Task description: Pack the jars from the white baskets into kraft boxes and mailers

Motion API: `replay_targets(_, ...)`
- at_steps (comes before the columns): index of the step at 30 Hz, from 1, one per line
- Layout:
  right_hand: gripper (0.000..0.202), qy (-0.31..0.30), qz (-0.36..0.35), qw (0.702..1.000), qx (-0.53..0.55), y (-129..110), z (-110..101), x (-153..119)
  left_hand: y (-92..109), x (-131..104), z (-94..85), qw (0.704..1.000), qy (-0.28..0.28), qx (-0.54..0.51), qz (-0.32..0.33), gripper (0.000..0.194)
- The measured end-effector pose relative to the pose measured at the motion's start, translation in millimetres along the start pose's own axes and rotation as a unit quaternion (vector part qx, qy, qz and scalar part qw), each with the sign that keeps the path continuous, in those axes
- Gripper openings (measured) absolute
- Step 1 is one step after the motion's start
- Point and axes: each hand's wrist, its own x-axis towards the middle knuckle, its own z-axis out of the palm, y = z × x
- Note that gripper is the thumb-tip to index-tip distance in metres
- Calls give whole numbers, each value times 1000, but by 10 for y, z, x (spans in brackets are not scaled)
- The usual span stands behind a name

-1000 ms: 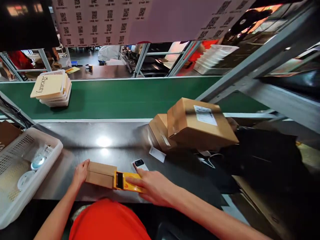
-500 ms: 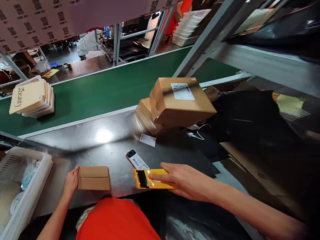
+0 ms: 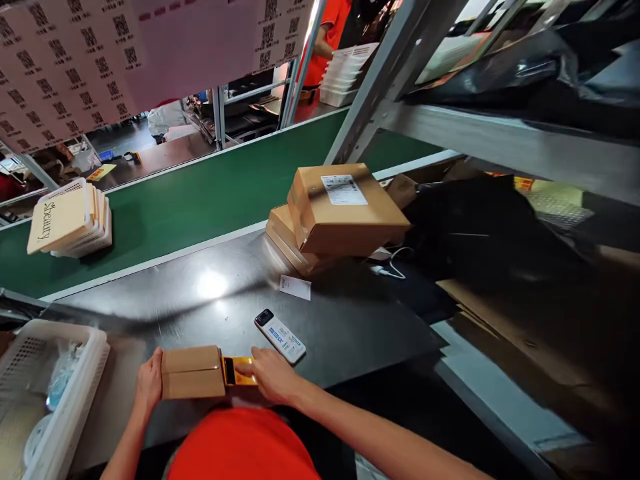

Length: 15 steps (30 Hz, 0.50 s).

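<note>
A small brown cardboard box lies on the metal table in front of me, its lid seam running lengthwise. My left hand is closed on the box's left end. At its right end, my right hand grips a flat, glossy yellow item with a black band, index finger stretched along its top. The yellow item meets the box end; whether part of it is inside, I cannot tell. Just beyond my right hand lies a phone with a printed white back.
A white plastic basket stands at the left. Behind are a paper slip, a large labelled carton on another box, and a green conveyor belt carrying stacked baskets. A metal frame rises at the right.
My right hand has brought the yellow item leftward to the box's right end, uncovering more of the phone. My left hand stays on the box. The view has shifted slightly.
</note>
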Motion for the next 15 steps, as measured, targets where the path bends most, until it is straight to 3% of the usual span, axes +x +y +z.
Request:
replay_targets(8,48,-43,5,998,-53,-171,-397,151,-281,209,157,1000,-26,-13,1,70)
replay_targets(13,57,-15,38,999,-30,-220,-283,78,-420,362,251,995,-69,-64,36,70)
replay_targets(15,55,5,52,999,-3,-139,-210,-14,-395,333,255,994,-50,-90,37,68)
